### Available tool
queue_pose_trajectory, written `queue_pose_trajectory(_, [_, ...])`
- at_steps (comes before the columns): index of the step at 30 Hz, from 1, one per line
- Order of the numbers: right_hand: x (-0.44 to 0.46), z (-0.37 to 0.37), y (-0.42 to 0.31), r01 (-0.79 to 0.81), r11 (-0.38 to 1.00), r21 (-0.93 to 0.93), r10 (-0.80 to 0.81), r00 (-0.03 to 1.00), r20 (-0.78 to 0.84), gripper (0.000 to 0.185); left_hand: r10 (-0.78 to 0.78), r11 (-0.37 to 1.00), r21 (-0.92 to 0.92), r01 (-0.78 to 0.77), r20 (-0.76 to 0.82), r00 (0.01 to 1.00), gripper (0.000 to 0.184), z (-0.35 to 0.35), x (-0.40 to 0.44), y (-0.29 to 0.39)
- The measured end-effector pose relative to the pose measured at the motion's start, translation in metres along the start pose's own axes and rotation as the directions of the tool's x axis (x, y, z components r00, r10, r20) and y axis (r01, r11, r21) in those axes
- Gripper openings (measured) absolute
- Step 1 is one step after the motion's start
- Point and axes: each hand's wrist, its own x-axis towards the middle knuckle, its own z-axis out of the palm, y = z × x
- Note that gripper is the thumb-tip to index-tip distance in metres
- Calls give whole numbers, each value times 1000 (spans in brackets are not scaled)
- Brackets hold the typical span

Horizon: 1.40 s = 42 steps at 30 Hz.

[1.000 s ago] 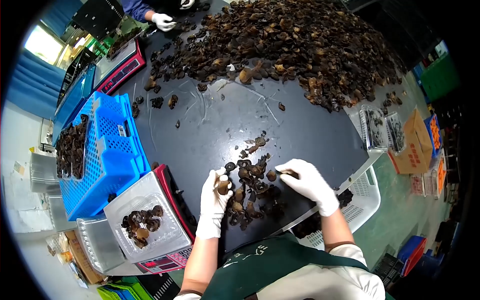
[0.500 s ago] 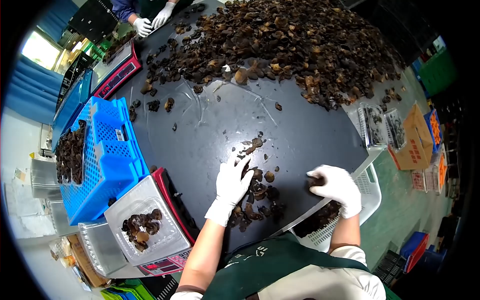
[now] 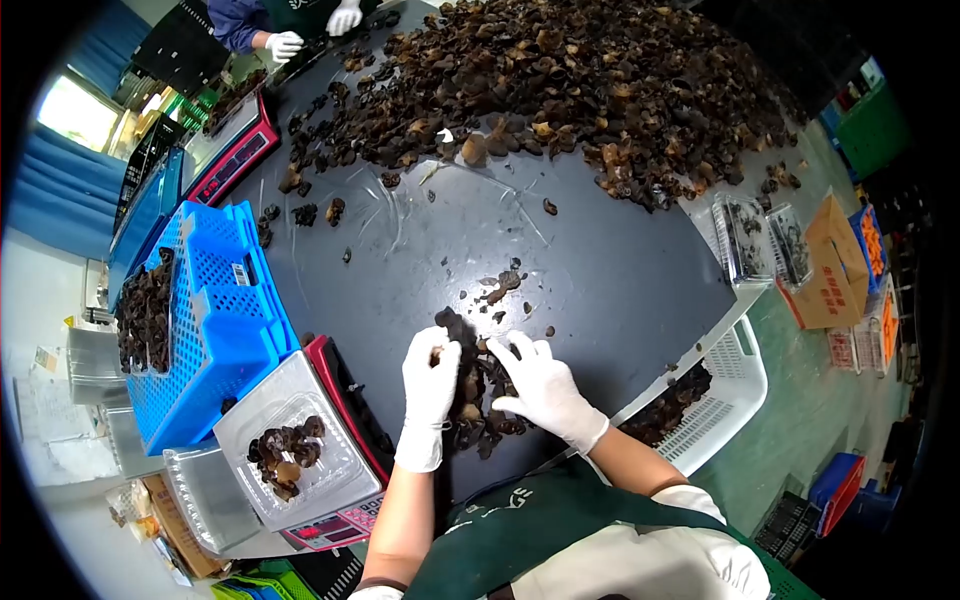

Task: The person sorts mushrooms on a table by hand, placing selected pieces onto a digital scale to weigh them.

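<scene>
Both my hands wear white gloves and work over a small pile of dark wood ear mushrooms (image 3: 470,400) on the black tabletop near my body. At the pile's left side, my left hand (image 3: 430,375) is closed, with a brown bit of wood ear showing between its curled fingers. From the right, my right hand (image 3: 548,392) reaches over the pile, fingers apart and tips at the mushrooms. A clear tray (image 3: 300,465) with wood ears rests on the scale (image 3: 240,415) to my left.
A large heap of wood ears (image 3: 580,80) covers the far table. Blue crates (image 3: 215,330) and a second scale (image 3: 235,160) line the left side. A white basket (image 3: 735,400) with wood ears stands below the right edge. Across the table is a co-worker's gloved hand (image 3: 284,46).
My right hand has moved left from above the basket to the pile, and the piece it held is no longer seen there. My left hand has shifted slightly left and its fingers have curled in.
</scene>
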Motion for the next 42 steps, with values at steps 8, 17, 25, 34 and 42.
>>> queue_pose_trajectory(8, [-1,-20,47,-97,719,688,110,994,25,38,-359,625,-682,380,181,916,22,-32,-33,7])
queue_pose_trajectory(17, [4,-16,40,-511,125,850,337,828,448,32,-309,541,-722,431,306,900,15,-28,-42,-4])
queue_pose_trajectory(25, [0,-31,39,-508,-26,861,240,833,499,47,-299,472,-740,479,377,877,36,-19,-40,12])
queue_pose_trajectory(34, [-48,-133,102,-398,588,704,-139,808,572,29,-287,282,-839,466,390,875,69,-39,-46,28])
queue_pose_trajectory(42, [-7,-73,44,-25,939,342,9,999,47,30,-453,596,-597,537,303,839,16,-52,-66,27])
